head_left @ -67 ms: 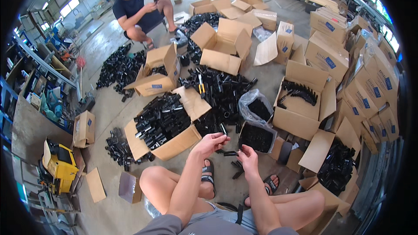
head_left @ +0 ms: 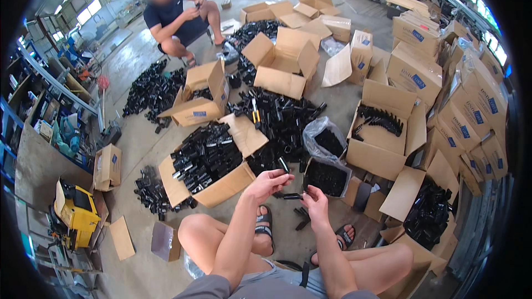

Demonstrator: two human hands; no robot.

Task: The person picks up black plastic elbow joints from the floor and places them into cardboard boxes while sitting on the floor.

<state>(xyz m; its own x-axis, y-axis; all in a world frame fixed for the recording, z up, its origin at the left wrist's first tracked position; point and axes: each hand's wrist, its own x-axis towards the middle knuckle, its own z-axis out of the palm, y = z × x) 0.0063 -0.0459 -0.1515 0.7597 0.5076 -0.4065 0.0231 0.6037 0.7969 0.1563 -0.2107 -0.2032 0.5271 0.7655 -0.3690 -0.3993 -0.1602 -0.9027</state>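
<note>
My left hand (head_left: pixel 270 184) is closed around a short black tubular part (head_left: pixel 284 164), whose shiny end sticks up past the fingertips. Close beside it on the right, my right hand (head_left: pixel 315 204) has thumb and fingers pinched together. What that pinch holds is too small to make out. A dark, slim piece (head_left: pixel 289 196) shows between the two hands, near the right fingertips; I cannot tell whether it is held or lies on the floor. Just beyond the hands stands a lined box of small black pieces (head_left: pixel 344 180), with an open clear bag (head_left: pixel 316 127) behind it.
An open carton of black parts (head_left: pixel 221 185) stands front left, beside a heap of similar parts (head_left: pixel 282 116). Another open carton (head_left: pixel 377 155) holds a row of them at right. Stacked cartons (head_left: pixel 465 111) line the right side. A co-worker (head_left: pixel 172 16) crouches at the far left.
</note>
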